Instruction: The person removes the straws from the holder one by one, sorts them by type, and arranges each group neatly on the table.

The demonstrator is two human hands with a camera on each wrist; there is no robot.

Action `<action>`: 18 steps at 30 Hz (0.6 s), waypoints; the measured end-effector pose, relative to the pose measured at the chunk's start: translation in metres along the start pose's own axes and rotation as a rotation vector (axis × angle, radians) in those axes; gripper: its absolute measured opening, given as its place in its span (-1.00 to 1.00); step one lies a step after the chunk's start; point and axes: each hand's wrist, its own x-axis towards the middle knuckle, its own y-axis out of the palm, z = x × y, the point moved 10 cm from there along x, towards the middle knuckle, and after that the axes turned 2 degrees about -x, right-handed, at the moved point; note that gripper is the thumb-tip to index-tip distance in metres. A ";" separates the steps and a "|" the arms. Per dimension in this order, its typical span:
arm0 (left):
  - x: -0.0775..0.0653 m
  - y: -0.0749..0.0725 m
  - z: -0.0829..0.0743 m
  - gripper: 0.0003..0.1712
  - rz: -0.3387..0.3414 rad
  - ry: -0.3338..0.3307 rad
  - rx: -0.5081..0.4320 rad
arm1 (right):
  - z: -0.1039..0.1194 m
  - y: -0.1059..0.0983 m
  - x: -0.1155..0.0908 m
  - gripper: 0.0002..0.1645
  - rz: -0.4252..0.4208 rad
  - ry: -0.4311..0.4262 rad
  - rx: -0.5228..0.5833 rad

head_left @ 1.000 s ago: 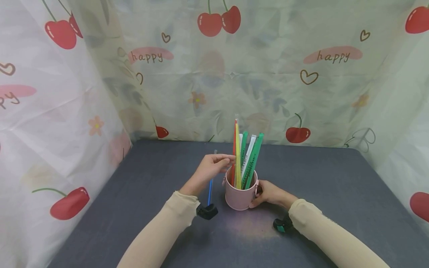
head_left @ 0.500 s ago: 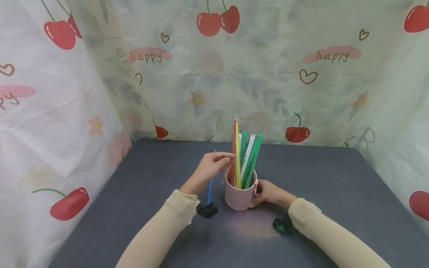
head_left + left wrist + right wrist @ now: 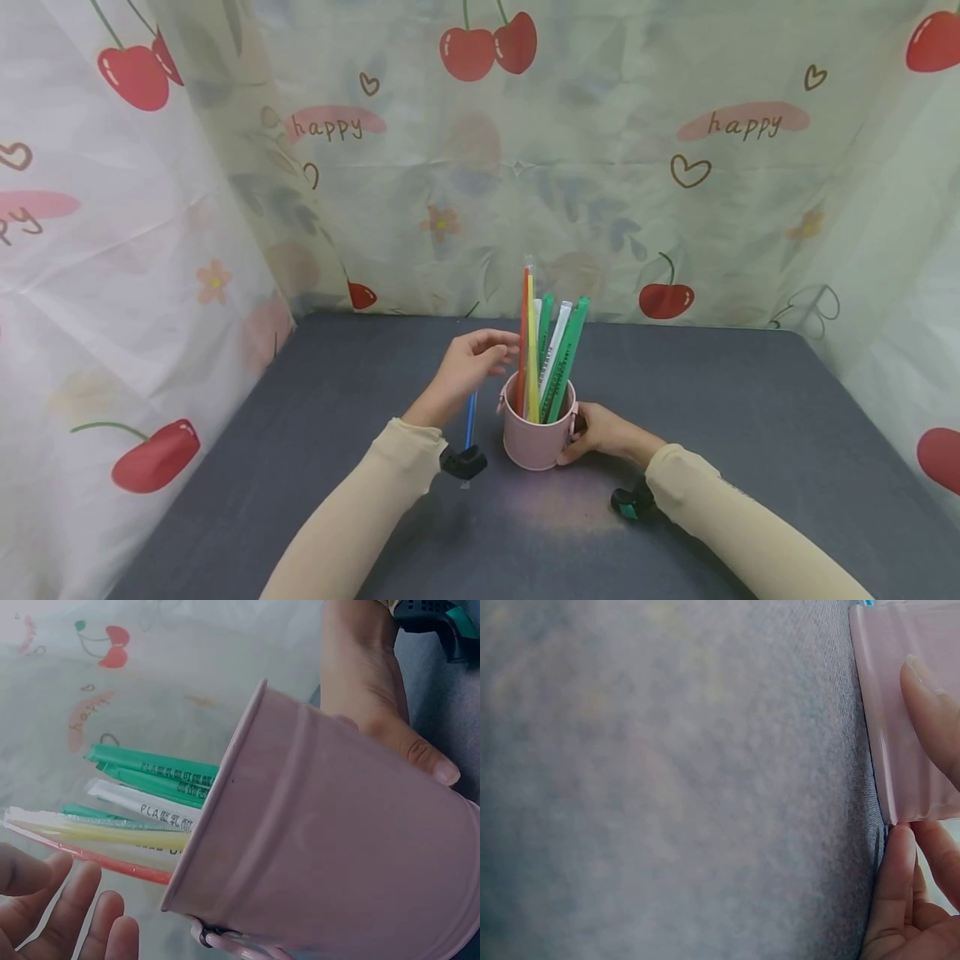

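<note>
A pink bucket stands upright on the table with several straws in it. Among them are a red straw, a yellow straw, green-wrapped straws and a white-wrapped one. Right at the red straw, above the rim's left side, is my left hand, its fingers loosely bent with nothing between them; the left wrist view shows its fingertips close under that straw. My right hand grips the bucket low on its right side, thumb at the front and other fingers behind.
A blue straw lies on the dark table left of the bucket, partly hidden by my left hand and wrist camera. A cherry-print curtain closes off the back and both sides.
My left hand has drawn back slightly to the left, and its fingertips no longer overlap the straws. The right hand and bucket have stayed in place.
</note>
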 end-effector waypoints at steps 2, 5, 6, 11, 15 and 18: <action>0.001 -0.003 0.001 -0.72 -0.017 0.005 -0.009 | 0.000 0.000 0.000 -0.39 0.001 0.002 0.001; 0.003 -0.007 0.003 -0.72 -0.037 0.006 -0.012 | 0.000 0.000 0.000 -0.39 0.004 0.002 0.002; 0.003 -0.007 0.003 -0.72 -0.043 0.005 -0.013 | 0.000 0.001 0.000 -0.38 0.004 0.000 0.002; 0.006 -0.010 0.006 -0.75 -0.062 0.004 -0.012 | 0.001 0.001 0.000 -0.37 0.004 -0.003 0.000; 0.009 -0.008 0.009 -0.73 -0.057 0.006 -0.001 | 0.001 0.000 0.000 -0.36 0.001 -0.002 -0.004; 0.012 -0.006 0.011 -0.72 -0.052 -0.002 0.022 | 0.000 0.000 0.000 -0.34 -0.004 0.001 -0.008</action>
